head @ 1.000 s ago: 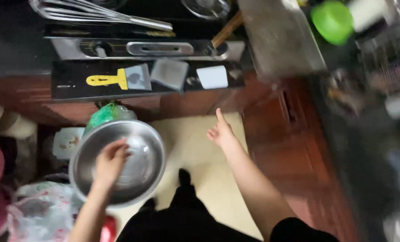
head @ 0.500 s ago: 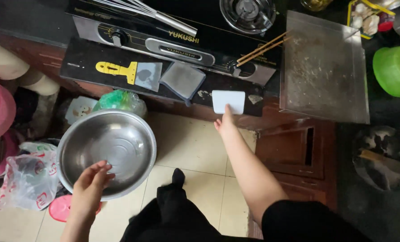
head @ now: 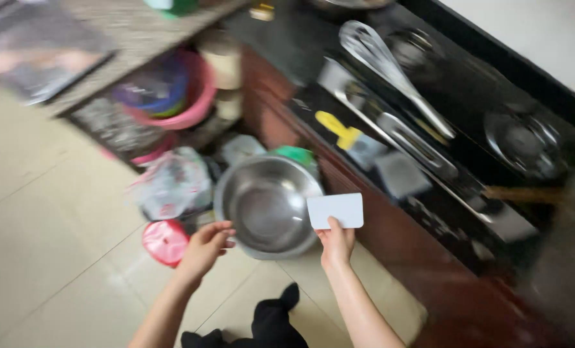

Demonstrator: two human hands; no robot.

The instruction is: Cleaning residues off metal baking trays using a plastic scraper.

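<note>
My left hand (head: 205,248) grips the near rim of a large steel bowl (head: 266,205) and holds it above the tiled floor. My right hand (head: 336,243) holds a flat white rectangular scraper (head: 336,211) by its lower edge, just over the bowl's right rim. The bowl looks empty inside. On the dark counter ledge to the right lie a yellow-handled scraper (head: 344,133) and a grey square scraper (head: 401,174).
A black cooktop (head: 468,103) with a wire whisk (head: 390,71) runs along the right. A wooden cabinet front (head: 390,238) sits below it. On the floor at left are a pink basin (head: 184,96), plastic bags (head: 171,183) and a red lid (head: 165,241).
My right hand took the white scraper off the counter ledge and brought it down to the bowl. The view swung left and down; my left hand still holds the bowl.
</note>
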